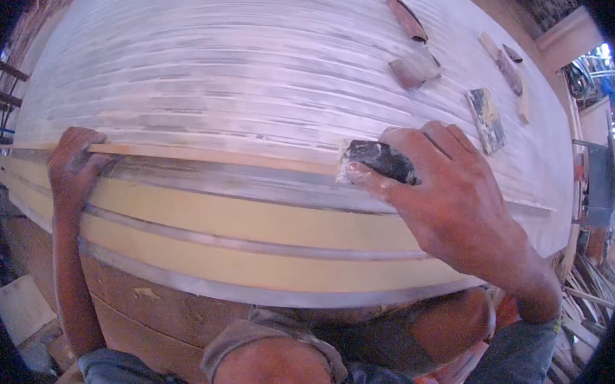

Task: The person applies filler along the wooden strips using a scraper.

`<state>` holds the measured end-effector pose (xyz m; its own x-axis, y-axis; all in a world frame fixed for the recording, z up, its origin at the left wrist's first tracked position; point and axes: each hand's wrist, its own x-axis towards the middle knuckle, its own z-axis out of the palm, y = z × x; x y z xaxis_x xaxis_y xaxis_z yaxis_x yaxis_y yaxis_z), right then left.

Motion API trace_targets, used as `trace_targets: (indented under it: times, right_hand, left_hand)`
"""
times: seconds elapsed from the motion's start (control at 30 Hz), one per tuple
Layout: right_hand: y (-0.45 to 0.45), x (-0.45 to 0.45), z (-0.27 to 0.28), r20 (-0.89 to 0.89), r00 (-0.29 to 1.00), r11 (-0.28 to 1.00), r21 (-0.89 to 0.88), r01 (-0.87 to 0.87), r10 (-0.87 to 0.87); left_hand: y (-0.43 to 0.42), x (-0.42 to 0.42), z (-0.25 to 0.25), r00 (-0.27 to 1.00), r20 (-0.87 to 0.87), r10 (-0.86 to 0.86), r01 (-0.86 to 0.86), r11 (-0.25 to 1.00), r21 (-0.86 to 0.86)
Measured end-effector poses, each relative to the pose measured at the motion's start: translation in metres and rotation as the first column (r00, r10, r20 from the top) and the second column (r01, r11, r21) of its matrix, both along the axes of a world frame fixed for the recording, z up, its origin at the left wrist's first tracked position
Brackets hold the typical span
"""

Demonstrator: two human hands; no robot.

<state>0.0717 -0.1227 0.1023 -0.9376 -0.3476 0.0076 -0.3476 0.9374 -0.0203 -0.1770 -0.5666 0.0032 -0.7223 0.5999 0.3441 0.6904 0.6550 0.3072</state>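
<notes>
A long, thin wooden strip (214, 154) lies along the near edge of a broad pale panel (195, 79) with grey streaks. My left hand (80, 160) is closed around the strip near its left end. In my right hand (445, 190) is a dark flat piece (376, 161) with a crusted whitish edge, pinched between thumb and fingers. That edge meets the strip's visible right part; whether the strip continues under the hand is hidden. Below the strip, yellow bands (253, 220) alternate with grey ones on the panel's layered side. Pale dust coats both hands.
On the panel's right side lie a curled brown sheet (407, 18), a folded worn sheet (416, 68), a dark block smeared with yellow (486, 120) and a small wooden stick (523, 98). Scrap wood (586, 316) is heaped at lower right. A pale board (24, 308) stands at lower left.
</notes>
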Motion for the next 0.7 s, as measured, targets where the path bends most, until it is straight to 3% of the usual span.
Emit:
trace_targets:
  times: [0.2,0.27,0.3,0.4,0.47,0.53,0.6,0.7]
  right_hand:
    - [0.029,0.027,0.006,0.053,0.995,0.996,0.021,0.084,-0.085]
    - [0.040,0.030,0.008,0.108,0.983,0.959,-0.226,0.172,-0.150]
    - [0.040,0.028,0.007,0.109,0.983,0.959,-0.225,0.171,-0.150]
    - [0.034,0.023,-0.003,0.170,0.963,0.840,-0.473,0.266,-0.209]
    - [0.025,0.023,-0.013,0.261,0.961,0.841,-0.497,0.215,-0.091]
    - [0.019,0.022,-0.019,0.208,0.975,0.881,-0.442,0.168,-0.081]
    - [0.017,0.020,-0.019,0.162,0.985,0.915,-0.384,0.123,-0.064]
    - [0.017,0.018,-0.002,0.240,0.955,0.942,-0.241,0.232,-0.174]
  left_hand:
    - [-0.011,-0.004,-0.007,1.000,-0.013,0.024,-0.025,0.999,-0.031]
    - [-0.013,-0.006,-0.007,1.000,-0.015,0.021,-0.022,0.999,-0.034]
    - [-0.013,-0.005,-0.006,1.000,-0.030,0.002,-0.003,1.000,-0.026]
    - [-0.019,-0.007,-0.008,0.999,-0.038,-0.011,0.009,0.999,-0.037]
    - [-0.020,-0.010,-0.008,0.999,-0.038,-0.004,0.002,0.999,-0.052]
    - [-0.013,-0.006,-0.004,0.994,-0.038,-0.104,0.105,0.994,0.033]
    - [-0.012,-0.002,-0.003,0.996,-0.059,-0.067,0.067,0.998,0.002]
    - [-0.009,0.003,-0.002,0.998,-0.056,-0.012,0.011,1.000,-0.030]
